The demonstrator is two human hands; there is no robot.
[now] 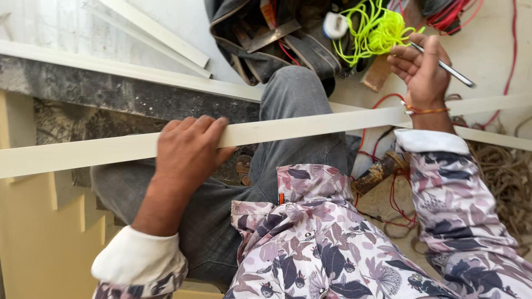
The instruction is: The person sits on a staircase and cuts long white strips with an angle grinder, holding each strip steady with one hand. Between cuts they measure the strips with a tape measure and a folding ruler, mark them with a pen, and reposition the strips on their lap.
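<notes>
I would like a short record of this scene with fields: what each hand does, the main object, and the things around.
Left hand: left hand lies on top of the cream strip, its fingers curled over the far edge
Right hand: right hand is raised above the strip and holds a slim metal pen-like tool
Main object: long flat strip resting across the knee
Around: open tool bag, neon yellow cord, red wires, brown rope

Strip (310,124) across knee (293,94) (bag (260,39) beyond)
</notes>
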